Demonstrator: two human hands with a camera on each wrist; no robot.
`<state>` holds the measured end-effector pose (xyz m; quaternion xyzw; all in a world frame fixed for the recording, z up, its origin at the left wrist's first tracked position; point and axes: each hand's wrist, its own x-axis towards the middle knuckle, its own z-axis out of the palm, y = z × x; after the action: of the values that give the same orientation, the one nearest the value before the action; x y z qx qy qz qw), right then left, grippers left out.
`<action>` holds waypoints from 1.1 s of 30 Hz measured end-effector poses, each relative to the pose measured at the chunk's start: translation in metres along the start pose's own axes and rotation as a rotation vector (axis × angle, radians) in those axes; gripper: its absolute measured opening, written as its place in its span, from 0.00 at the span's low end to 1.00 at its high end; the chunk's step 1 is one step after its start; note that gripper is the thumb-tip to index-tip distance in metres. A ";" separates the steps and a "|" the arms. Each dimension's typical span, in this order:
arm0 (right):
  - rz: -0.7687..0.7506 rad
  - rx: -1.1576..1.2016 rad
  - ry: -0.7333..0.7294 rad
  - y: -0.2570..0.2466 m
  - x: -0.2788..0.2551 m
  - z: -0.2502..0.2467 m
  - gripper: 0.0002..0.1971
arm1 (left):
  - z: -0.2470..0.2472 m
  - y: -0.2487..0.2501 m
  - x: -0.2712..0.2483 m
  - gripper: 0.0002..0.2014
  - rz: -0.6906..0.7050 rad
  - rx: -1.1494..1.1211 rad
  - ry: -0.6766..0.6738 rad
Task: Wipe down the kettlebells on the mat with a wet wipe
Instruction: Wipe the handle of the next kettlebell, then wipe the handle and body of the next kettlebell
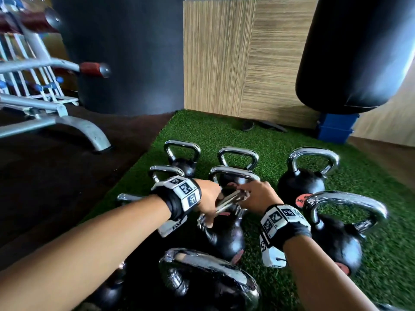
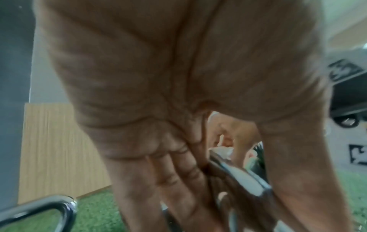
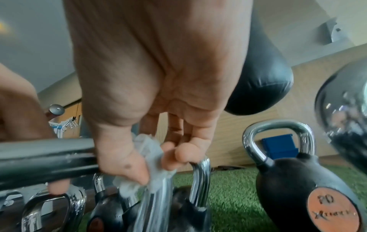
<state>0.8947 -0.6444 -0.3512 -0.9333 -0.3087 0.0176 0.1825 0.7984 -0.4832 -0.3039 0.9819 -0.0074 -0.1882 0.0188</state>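
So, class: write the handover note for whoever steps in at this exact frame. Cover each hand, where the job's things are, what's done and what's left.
Left hand: grips the chrome handle of the middle kettlebell, steadying it.
Right hand: pinches the wet wipe against that same handle, at its other end.
Things: the kettlebells stand clustered on the green mat; one large one stands to the right of the hands.
Done: cannot tell which are already wiped.
Left: finish this handle and body, then probably the rest of the kettlebells.
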 end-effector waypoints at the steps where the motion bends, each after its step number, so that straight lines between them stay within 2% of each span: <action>1: 0.031 -0.038 -0.029 0.002 -0.005 -0.004 0.21 | -0.002 -0.004 0.001 0.33 0.047 0.058 0.003; 4: 0.063 -0.102 -0.052 0.005 -0.025 -0.010 0.13 | -0.008 -0.014 0.004 0.42 0.190 0.136 -0.006; 8: 0.092 -0.055 0.008 0.007 -0.049 -0.010 0.07 | -0.012 -0.021 0.012 0.43 0.286 0.161 0.012; 12: 0.144 0.074 0.070 0.006 -0.061 -0.006 0.08 | -0.006 -0.030 0.017 0.43 0.305 0.177 0.064; 17: 0.182 0.017 0.044 -0.005 -0.068 -0.008 0.09 | 0.000 -0.035 0.013 0.42 0.306 0.191 0.142; 20: 0.200 0.015 0.039 -0.012 -0.076 -0.017 0.11 | 0.002 -0.040 -0.003 0.38 0.296 0.091 0.176; 23: 0.244 0.071 0.112 -0.022 -0.094 -0.034 0.21 | 0.009 -0.062 -0.032 0.31 0.190 -0.173 0.368; 25: 0.252 0.100 0.160 -0.035 -0.109 -0.046 0.23 | 0.022 -0.080 -0.054 0.32 0.097 -0.409 0.462; 28: 0.234 0.138 0.165 -0.066 -0.133 -0.059 0.23 | 0.054 -0.087 -0.085 0.29 0.051 -0.601 0.398; 30: 0.213 0.097 0.171 -0.088 -0.149 -0.065 0.23 | 0.078 -0.084 -0.098 0.29 0.058 -0.648 0.300; 33: 0.194 0.073 0.147 -0.116 -0.171 -0.069 0.21 | 0.117 -0.086 -0.111 0.34 -0.014 -0.652 0.115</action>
<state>0.7003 -0.6807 -0.2593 -0.9504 -0.2017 -0.0219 0.2358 0.6528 -0.3986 -0.3746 0.9332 0.0611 -0.1251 0.3314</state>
